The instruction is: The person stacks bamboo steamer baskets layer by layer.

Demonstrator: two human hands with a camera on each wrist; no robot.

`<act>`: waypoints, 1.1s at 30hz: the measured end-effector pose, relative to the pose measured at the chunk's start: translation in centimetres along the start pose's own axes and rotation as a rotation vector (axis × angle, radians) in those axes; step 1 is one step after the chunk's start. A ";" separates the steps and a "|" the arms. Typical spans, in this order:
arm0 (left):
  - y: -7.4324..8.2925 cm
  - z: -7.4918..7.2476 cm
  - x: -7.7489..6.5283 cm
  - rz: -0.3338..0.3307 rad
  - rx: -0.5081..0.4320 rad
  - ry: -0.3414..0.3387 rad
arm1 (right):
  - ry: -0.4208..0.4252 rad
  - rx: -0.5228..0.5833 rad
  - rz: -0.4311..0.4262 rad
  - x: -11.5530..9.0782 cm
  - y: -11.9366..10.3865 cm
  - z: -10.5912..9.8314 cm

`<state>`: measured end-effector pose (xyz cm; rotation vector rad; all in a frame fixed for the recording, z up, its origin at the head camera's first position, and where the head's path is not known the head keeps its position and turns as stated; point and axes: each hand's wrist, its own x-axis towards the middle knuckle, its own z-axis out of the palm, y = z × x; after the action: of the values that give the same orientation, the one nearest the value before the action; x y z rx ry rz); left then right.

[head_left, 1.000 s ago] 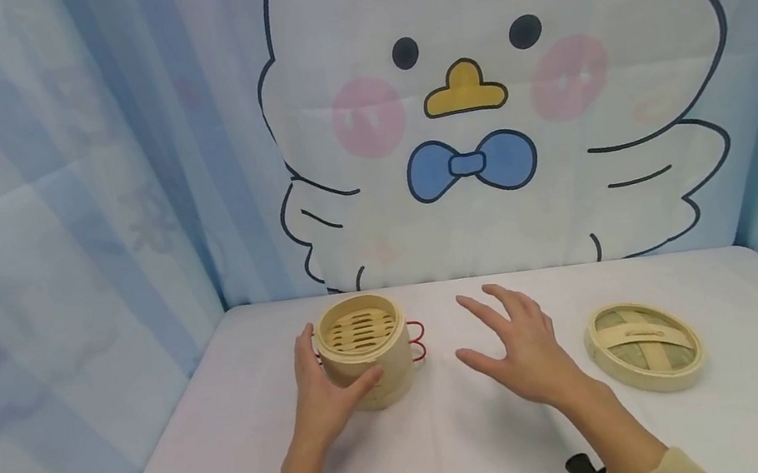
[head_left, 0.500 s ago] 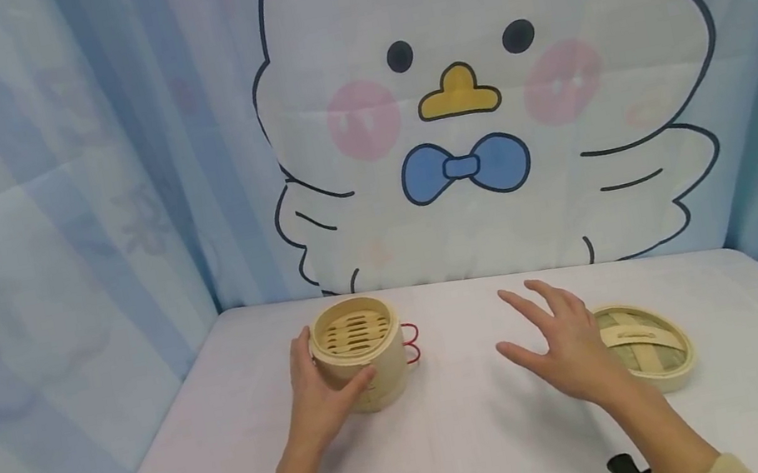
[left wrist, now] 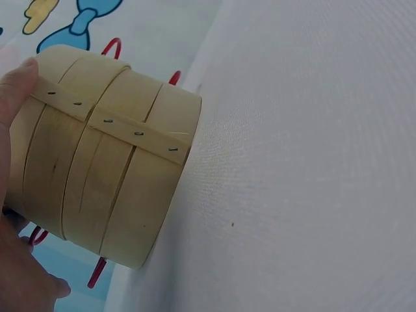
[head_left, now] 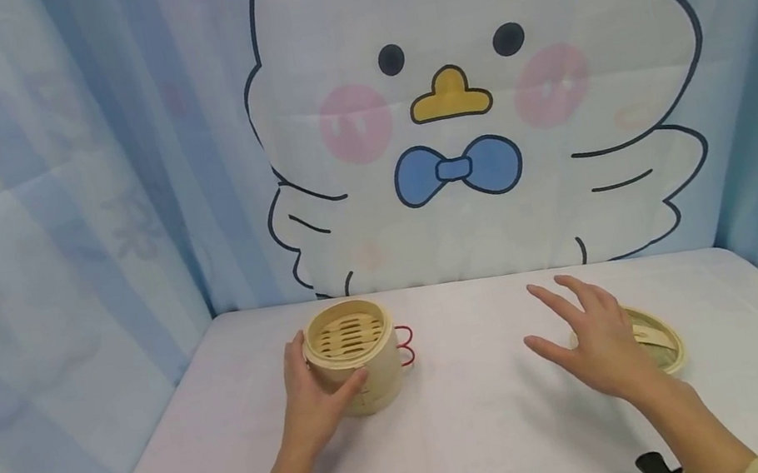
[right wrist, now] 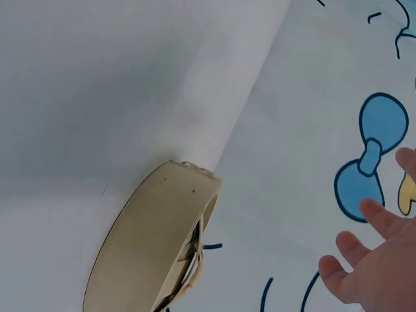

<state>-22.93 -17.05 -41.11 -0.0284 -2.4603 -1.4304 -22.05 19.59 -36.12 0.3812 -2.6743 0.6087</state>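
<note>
A stack of bamboo steamer baskets (head_left: 383, 379), slatted on top, stands upright at the table's left middle. Red loops stick out from its sides. My left hand (head_left: 312, 407) grips it from the near left, thumb across the front and fingers round the far left side. In the left wrist view the steamer (left wrist: 110, 156) shows stapled bands, its base on the cloth. My right hand (head_left: 601, 354) hovers with spread, slightly bent fingers and holds nothing. Behind it sits the round bamboo lid (head_left: 665, 345), partly hidden in the head view. The lid (right wrist: 149, 240) appears apart from the fingers in the right wrist view.
A white cloth covers the table (head_left: 476, 439). A curtain (head_left: 478, 236) with a cartoon bird stands along the back edge, and pale blue curtains (head_left: 50, 269) hang at the sides.
My right hand has moved right from near the table's middle and now covers part of the lid. The left hand keeps its hold on the steamer. The head view has shifted slightly.
</note>
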 end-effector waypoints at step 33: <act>0.3 -0.2 -0.1 -0.016 0.020 -0.043 | -0.122 -0.097 0.161 -1.3 9.4 -2.6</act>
<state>-22.79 -17.09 -40.82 -0.0357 -2.5147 -1.4253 -23.25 29.22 -37.83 0.1828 -2.8583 0.5139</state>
